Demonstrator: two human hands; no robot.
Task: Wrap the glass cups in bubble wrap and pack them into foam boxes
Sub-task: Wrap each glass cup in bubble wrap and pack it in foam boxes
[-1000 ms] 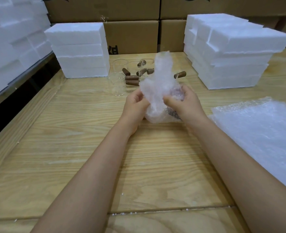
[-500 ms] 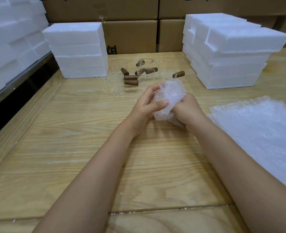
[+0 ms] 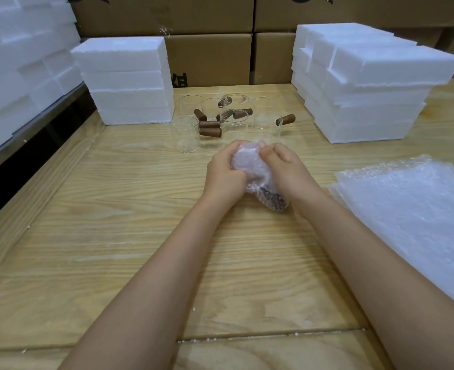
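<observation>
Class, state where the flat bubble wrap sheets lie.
In the head view, the bubble wrap sheets lie at the right of the table, beside the right forearm, nearer the person than the right foam stack.

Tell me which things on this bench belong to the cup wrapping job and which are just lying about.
In the job:
bubble-wrapped cup, gripped by the left hand and the right hand
bare glass cups
bubble wrap sheets
foam boxes

Lying about:
cardboard cartons behind the table
white crumbs in the table's seam
</observation>
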